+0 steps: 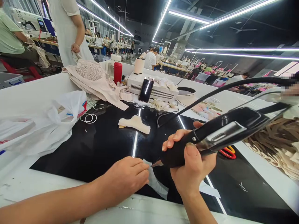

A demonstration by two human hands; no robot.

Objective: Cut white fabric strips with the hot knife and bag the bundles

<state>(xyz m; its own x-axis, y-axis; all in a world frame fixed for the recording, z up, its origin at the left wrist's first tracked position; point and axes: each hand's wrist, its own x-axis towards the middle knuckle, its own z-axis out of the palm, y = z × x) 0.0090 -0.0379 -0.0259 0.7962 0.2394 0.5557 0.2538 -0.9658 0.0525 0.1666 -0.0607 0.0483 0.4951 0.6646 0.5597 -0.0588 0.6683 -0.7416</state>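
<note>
My right grip (192, 155) is closed around the black corded tool (221, 132), right of centre; my left (132, 175) pinches the pale piece (157, 183) on the glossy black tabletop (100, 146). Cream fabric (134, 123) lies mid-frame, a plastic bag (56, 121) left; lit workroom above.

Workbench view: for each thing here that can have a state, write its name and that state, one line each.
Left hand: fingers curled in, holding the pale curved piece
Right hand: wrapped around the black handheld tool
Phone: propped up, screen dark
Red container: upright
Plastic bag: crumpled
Scissors: blades hidden, open or shut unclear
Ceiling lights: lit
</note>
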